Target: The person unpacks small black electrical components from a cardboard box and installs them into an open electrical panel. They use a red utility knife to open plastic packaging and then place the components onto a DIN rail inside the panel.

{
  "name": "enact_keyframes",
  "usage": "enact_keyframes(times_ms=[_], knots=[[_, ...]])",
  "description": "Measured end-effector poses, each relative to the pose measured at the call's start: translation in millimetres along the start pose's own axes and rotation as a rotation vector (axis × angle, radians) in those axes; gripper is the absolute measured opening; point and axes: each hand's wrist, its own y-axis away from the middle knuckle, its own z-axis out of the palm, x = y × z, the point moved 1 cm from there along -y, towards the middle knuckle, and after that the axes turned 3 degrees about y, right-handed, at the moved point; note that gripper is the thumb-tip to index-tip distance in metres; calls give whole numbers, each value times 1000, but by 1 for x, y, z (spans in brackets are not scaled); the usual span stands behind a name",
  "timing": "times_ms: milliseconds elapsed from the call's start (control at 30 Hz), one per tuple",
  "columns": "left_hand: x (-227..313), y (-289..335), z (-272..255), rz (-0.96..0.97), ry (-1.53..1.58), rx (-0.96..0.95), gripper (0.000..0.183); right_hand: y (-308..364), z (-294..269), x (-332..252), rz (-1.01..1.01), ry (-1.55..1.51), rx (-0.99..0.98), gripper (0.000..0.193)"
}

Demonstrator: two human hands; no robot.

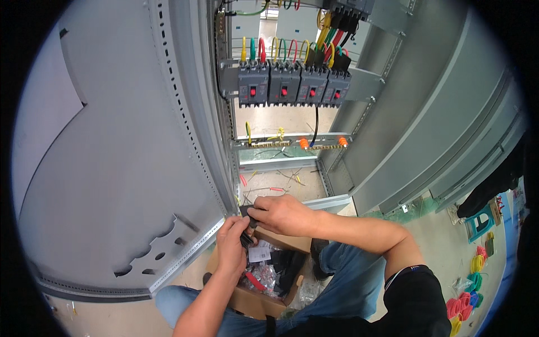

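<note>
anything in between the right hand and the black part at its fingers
Nothing visible: the right hand's fingers are directly on the black part. The left hand is close beside it, not between, and the open box sits below both hands.

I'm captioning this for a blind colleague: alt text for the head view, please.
A person's left hand and right hand hold small black parts over an open cardboard box of bagged parts; beyond, four grey circuit breakers with red levers sit in an open metal cabinet.
</note>
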Motion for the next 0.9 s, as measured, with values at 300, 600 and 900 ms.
enact_keyframes(times_ms=[300,600,900], knots=[[-3,-6,-2,-139,105,-65,30,-60,-121,146,498,-303,967,17],[1,-1,-6,-163,109,-111,29,-98,-137,183,540,-214,1052,18],[-1,1,-5,-174,99,-116,29,-113,-134,183,393,174,1004,19]])
